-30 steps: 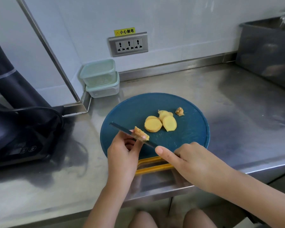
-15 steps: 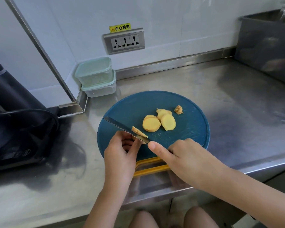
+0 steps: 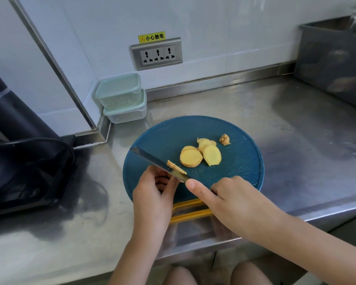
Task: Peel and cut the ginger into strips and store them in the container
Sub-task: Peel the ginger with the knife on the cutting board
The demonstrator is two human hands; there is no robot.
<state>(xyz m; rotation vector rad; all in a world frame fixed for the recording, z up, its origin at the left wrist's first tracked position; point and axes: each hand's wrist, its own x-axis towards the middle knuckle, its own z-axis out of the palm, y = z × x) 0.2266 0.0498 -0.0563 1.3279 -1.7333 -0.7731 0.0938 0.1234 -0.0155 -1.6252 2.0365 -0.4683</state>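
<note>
A small piece of ginger (image 3: 176, 168) is seen at the fingertips of the left hand (image 3: 154, 194). It is tan and fibrous along its upper edge, and it is laid against the dark blade of a knife (image 3: 150, 159) that slants away up and to the left of that hand. Its near part is hidden by the fingers and the blade. Just beyond the right hand (image 3: 234, 200), several pale yellow, round ginger slices (image 3: 200, 155) are overlapped on a round blue cutting board (image 3: 240, 167). A knobbly brown scrap (image 3: 224, 139) is set a little farther off, apart from them. The board's yellow handle (image 3: 191, 213) is partly covered between the two wrists. Well beyond the left hand, two clear containers (image 3: 121, 97) with pale green lids are stacked in the corner of the steel counter (image 3: 296, 130), under a wall socket (image 3: 157, 53). A black appliance (image 3: 19, 161) is stood far out to that hand's left. The left hand is curled, with the ginger pinched between thumb and fingers. The right hand is closed round the knife's handle (which is wholly hidden by the grip), its thumb stretched along the blade's base towards the ginger.
</note>
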